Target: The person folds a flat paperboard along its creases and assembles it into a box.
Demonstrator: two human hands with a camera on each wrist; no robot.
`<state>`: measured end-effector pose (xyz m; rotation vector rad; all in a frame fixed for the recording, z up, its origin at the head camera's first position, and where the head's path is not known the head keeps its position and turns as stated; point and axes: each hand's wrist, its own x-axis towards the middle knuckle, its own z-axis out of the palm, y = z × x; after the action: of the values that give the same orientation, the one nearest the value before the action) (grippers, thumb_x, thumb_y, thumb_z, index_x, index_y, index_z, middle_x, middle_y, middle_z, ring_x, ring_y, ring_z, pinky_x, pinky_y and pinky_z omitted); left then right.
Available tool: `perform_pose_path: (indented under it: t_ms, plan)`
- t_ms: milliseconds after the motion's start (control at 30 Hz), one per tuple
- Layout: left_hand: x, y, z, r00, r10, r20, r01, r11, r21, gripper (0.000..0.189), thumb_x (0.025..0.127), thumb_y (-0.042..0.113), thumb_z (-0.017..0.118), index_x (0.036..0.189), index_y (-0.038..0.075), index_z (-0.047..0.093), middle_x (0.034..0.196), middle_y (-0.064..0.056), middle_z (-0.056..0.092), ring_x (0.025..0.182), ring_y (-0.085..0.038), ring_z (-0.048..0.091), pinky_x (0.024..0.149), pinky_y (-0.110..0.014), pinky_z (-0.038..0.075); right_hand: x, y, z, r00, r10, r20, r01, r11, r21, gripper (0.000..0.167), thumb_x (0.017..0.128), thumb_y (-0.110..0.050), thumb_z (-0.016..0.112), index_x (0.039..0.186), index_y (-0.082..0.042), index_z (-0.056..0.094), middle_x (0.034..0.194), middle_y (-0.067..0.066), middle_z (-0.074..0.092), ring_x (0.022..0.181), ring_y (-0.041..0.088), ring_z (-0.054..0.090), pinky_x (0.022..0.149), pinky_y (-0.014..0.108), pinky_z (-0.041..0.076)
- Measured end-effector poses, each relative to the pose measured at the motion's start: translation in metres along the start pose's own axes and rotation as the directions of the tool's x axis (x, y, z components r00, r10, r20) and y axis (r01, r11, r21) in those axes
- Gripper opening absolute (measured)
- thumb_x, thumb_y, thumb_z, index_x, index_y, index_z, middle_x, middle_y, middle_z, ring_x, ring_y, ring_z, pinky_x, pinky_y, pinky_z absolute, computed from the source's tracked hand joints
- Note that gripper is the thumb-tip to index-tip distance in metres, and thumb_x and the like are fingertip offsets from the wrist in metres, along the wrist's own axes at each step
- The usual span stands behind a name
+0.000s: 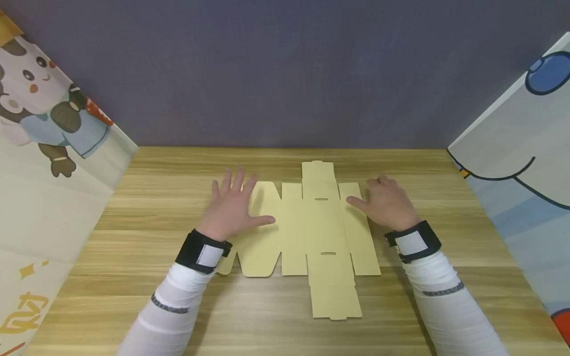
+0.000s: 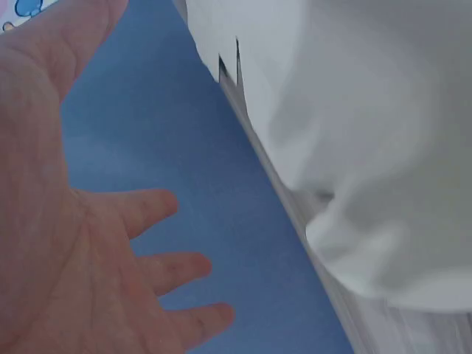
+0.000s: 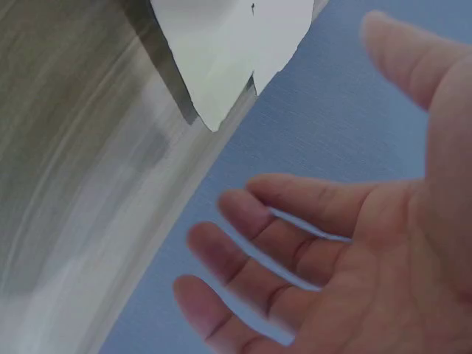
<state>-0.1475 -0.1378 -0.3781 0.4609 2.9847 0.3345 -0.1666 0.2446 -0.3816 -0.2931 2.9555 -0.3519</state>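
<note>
A flat, unfolded cardboard box blank, pale yellow in the head view, lies on the wooden table with its flaps spread. Two short slots show along its middle panel. Over the blank's left flaps is my left hand, fingers spread and thumb pointing right. My right hand hovers by the right side panel, its thumb toward the blank. In the left wrist view the left hand has its fingers extended and holds nothing. The right wrist view shows the right hand with fingers loosely bent, apart from the cardboard.
The wooden table meets a dark blue-grey panel at its far edge. Cartoon-printed sheets stand along both sides, a bear-like figure on the left one and a blue round shape on the right.
</note>
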Motion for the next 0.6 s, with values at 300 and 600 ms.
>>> perform_pose_path:
  t_ms: [300,600]
  plan:
    - [0.001,0.018,0.016,0.994,0.083,0.072,-0.083,0.997,-0.002,0.112,0.082,0.076,0.075,0.166,0.012,0.036,0.173,-0.024,0.021,0.158,-0.053,0.011,0.121,-0.075,0.017,-0.004,0.007,0.003,0.992,0.081,0.101,-0.089,0.993,0.076,0.08,0.102,-0.065,0.056,0.122,0.012,0.064,0.118,0.031,0.067,0.105,0.046,0.066,0.082,0.058,0.057]
    - [-0.001,0.022,0.029,0.989,0.069,0.129,-0.063,0.997,-0.048,0.105,0.082,0.071,0.079,0.163,0.014,0.043,0.171,-0.021,0.027,0.158,-0.051,0.013,0.117,-0.075,0.028,-0.001,0.01,0.009,0.981,0.103,0.167,-0.132,0.977,0.17,0.059,0.101,-0.064,0.058,0.077,-0.01,0.062,0.07,0.001,0.051,0.064,0.019,0.049,0.055,0.032,0.038]
